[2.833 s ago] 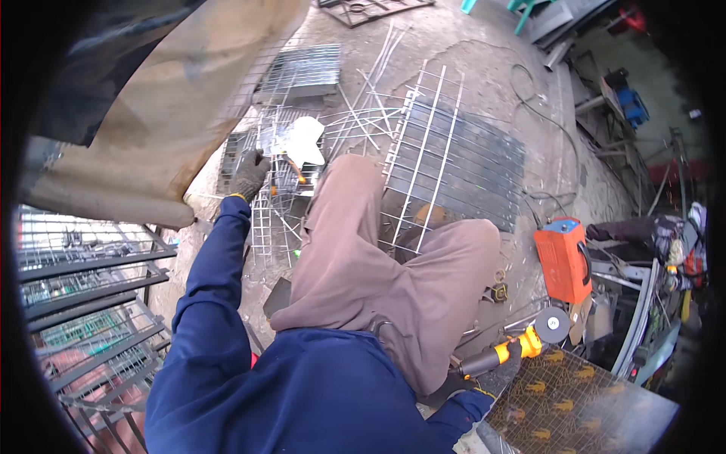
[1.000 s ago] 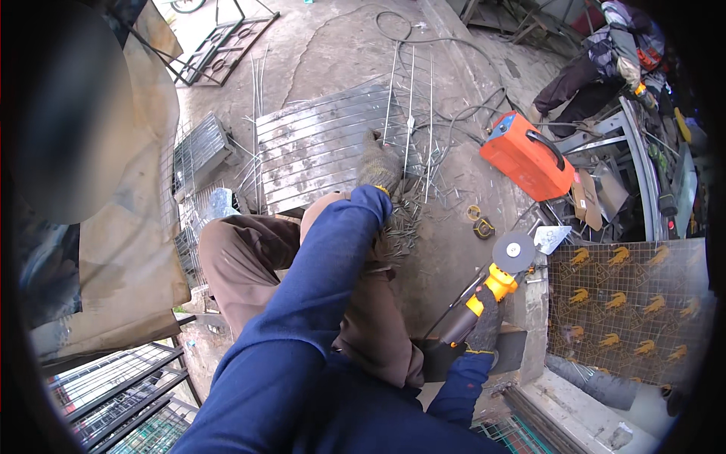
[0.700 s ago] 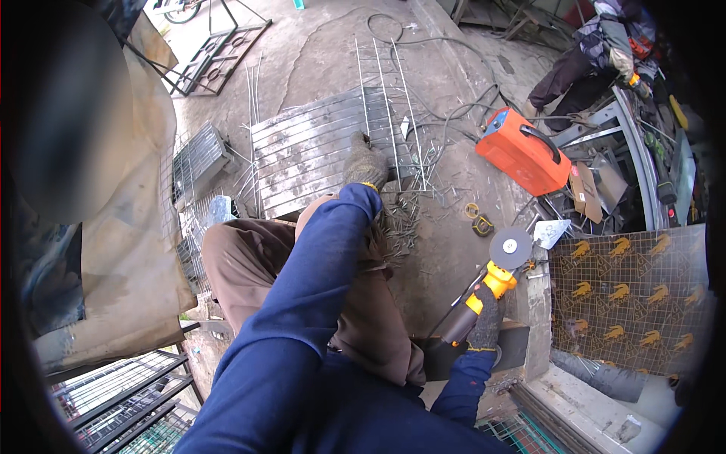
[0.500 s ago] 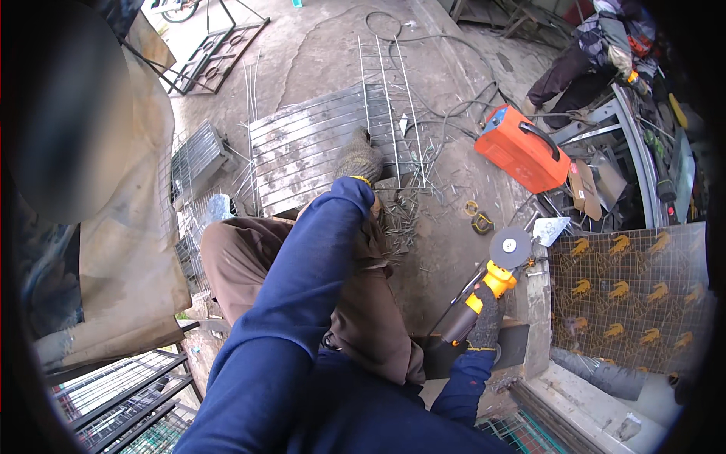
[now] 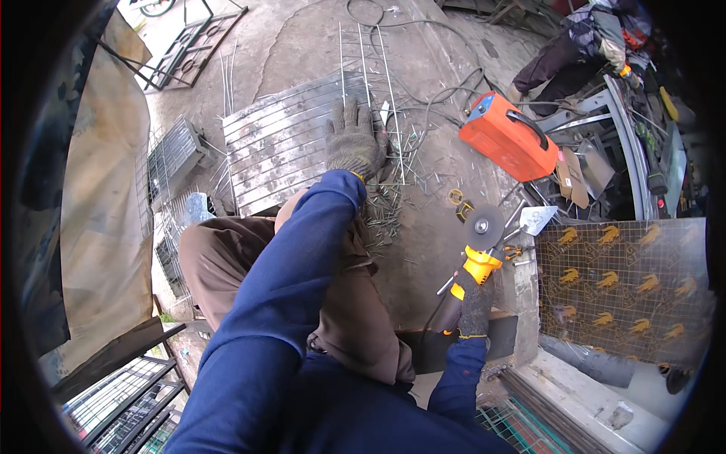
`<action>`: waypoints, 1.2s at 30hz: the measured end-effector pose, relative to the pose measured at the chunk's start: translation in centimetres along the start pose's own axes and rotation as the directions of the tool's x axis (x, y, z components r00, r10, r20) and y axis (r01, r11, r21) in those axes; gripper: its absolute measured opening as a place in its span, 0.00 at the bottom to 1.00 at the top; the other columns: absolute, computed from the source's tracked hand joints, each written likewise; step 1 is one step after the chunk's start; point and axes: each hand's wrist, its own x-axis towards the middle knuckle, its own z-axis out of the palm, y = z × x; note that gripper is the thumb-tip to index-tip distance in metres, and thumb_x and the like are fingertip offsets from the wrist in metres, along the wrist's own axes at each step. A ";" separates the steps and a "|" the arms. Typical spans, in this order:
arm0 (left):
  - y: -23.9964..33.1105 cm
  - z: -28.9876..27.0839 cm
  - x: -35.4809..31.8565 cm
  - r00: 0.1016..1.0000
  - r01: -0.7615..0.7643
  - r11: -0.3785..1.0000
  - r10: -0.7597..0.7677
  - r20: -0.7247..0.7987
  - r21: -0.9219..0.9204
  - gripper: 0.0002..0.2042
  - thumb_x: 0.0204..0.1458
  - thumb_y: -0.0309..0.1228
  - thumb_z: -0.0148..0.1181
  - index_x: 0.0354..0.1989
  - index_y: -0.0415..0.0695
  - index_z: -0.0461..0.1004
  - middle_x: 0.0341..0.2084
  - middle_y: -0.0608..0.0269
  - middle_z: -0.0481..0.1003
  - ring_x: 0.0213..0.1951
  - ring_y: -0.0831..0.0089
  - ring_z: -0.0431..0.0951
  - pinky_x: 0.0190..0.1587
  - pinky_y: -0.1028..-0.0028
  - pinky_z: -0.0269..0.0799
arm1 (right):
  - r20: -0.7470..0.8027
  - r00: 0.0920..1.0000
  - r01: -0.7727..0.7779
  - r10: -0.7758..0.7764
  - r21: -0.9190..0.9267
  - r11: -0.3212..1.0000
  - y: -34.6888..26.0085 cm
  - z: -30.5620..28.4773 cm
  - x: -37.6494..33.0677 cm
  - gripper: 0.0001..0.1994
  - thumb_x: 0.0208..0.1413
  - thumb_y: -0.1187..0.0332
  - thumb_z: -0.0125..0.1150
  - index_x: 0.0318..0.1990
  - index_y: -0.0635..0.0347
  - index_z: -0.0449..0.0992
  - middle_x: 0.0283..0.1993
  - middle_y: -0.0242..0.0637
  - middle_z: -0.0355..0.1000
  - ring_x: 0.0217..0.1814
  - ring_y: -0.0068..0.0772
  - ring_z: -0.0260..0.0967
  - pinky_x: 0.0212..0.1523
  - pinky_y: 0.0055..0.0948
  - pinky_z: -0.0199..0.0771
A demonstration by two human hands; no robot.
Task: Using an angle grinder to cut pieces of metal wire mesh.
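- The gloved left hand (image 5: 354, 142) lies spread, palm down, on a wire mesh panel (image 5: 291, 144) flat on the concrete floor (image 5: 302, 38).
- Short cut wire pieces (image 5: 386, 208) lie scattered just beside that hand, toward the knee.
- The gloved right hand (image 5: 474, 306) is closed around the body of a yellow angle grinder (image 5: 475, 253), well apart from the panel, disc pointing away.
- An orange welding machine (image 5: 508, 136) sits beyond the grinder.

The left hand (image 5: 354, 142) rests on the wire grid (image 5: 299, 144) lying on the ground in front, w/ the box machine (image 5: 508, 136) to its right & the grinder (image 5: 473, 261) in the right hand (image 5: 475, 306), nearer the knees.
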 end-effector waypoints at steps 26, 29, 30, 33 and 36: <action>-0.4 2.8 0.6 0.993 0.033 0.999 -0.036 -0.108 -0.028 0.30 0.68 0.47 0.45 0.76 0.49 0.60 0.75 0.52 0.59 0.77 0.52 0.53 0.78 0.47 0.40 | 0.333 0.926 0.344 -0.179 -0.550 0.761 -6.0 8.4 3.8 0.30 0.46 0.61 0.77 0.56 0.64 0.72 0.40 0.40 0.78 0.37 0.36 0.77 0.41 0.38 0.79; -0.3 3.0 0.7 0.994 0.032 0.999 -0.035 -0.107 -0.033 0.30 0.68 0.47 0.46 0.75 0.49 0.61 0.75 0.51 0.59 0.77 0.51 0.54 0.78 0.46 0.40 | 0.329 0.927 0.344 -0.182 -0.547 0.763 -6.1 8.8 4.0 0.30 0.47 0.62 0.76 0.56 0.64 0.72 0.39 0.41 0.78 0.36 0.36 0.77 0.41 0.38 0.79; -0.2 3.0 0.7 0.994 0.031 0.999 -0.034 -0.107 -0.035 0.30 0.68 0.47 0.46 0.75 0.49 0.61 0.75 0.51 0.59 0.77 0.51 0.54 0.78 0.46 0.40 | 0.327 0.927 0.344 -0.183 -0.549 0.762 -5.8 8.6 4.2 0.30 0.47 0.62 0.76 0.56 0.64 0.72 0.39 0.41 0.78 0.36 0.36 0.77 0.41 0.38 0.79; -0.1 2.7 0.6 0.996 0.038 0.999 -0.038 -0.083 -0.007 0.29 0.70 0.48 0.43 0.76 0.51 0.60 0.76 0.52 0.58 0.78 0.51 0.52 0.78 0.49 0.40 | 0.339 0.917 0.374 -0.210 -0.544 0.751 -5.1 8.4 4.7 0.30 0.47 0.62 0.76 0.56 0.64 0.72 0.38 0.41 0.78 0.35 0.36 0.77 0.39 0.38 0.79; -0.2 2.7 0.5 0.996 0.044 0.999 -0.044 -0.075 0.004 0.29 0.70 0.48 0.43 0.77 0.51 0.59 0.76 0.52 0.58 0.78 0.51 0.52 0.78 0.49 0.40 | 0.319 0.933 0.328 -0.168 -0.557 0.763 -5.5 8.8 4.4 0.30 0.47 0.61 0.76 0.56 0.63 0.72 0.37 0.40 0.78 0.35 0.35 0.77 0.38 0.38 0.79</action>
